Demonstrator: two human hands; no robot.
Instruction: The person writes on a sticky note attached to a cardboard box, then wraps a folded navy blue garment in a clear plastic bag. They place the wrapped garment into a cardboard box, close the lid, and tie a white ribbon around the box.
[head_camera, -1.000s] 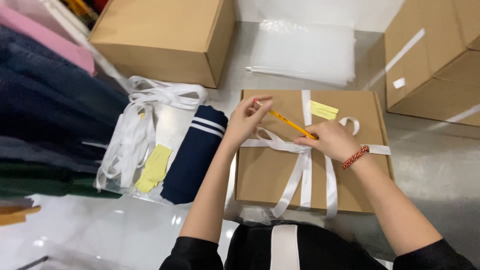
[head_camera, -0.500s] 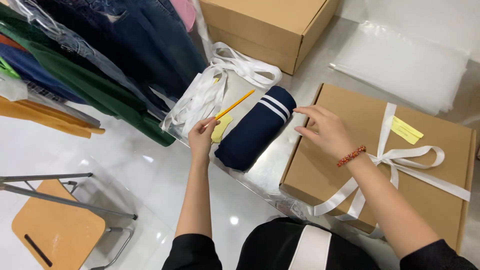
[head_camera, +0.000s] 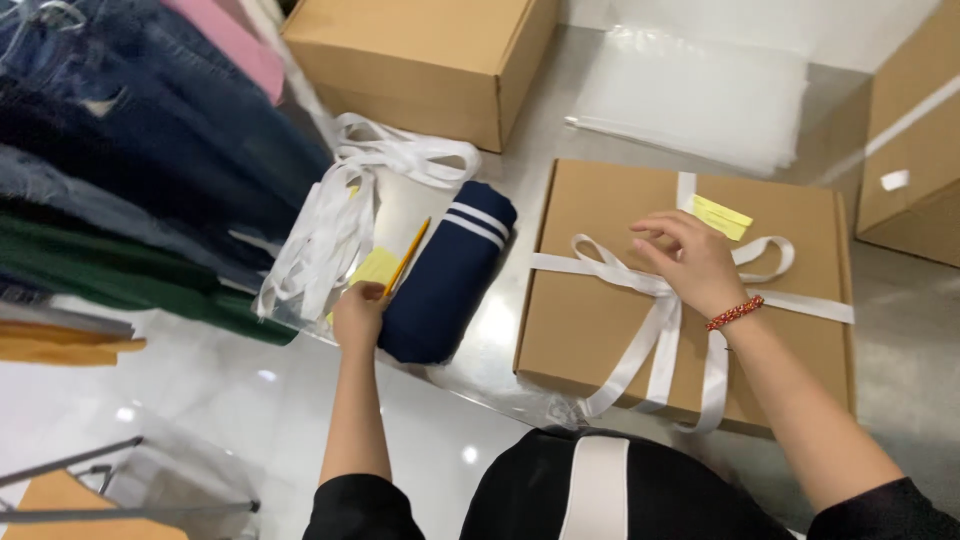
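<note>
A flat brown cardboard box (head_camera: 610, 310) lies in front of me, tied with a white ribbon (head_camera: 655, 340) in a bow and carrying a yellow sticky note (head_camera: 722, 216) near its far edge. My right hand (head_camera: 690, 262) rests on the bow, fingers spread, a red bead bracelet on the wrist. My left hand (head_camera: 358, 312) reaches left and grips a yellow pencil (head_camera: 410, 255) over a pad of yellow sticky notes (head_camera: 375, 267). Between the hands lies a folded navy garment (head_camera: 445, 275) with white stripes.
A bundle of loose white ribbon (head_camera: 340, 215) lies left of the garment. Folded clothes (head_camera: 130, 190) are stacked at the far left. A larger brown box (head_camera: 420, 60) stands behind, another box (head_camera: 910, 140) at the right, clear plastic bags (head_camera: 700, 95) at the back, and a chair (head_camera: 90, 490) lower left.
My left hand carried the pencil from the box to the sticky notes at the left. My right hand returned from the box's near corner to the bow. The view swung back right.
</note>
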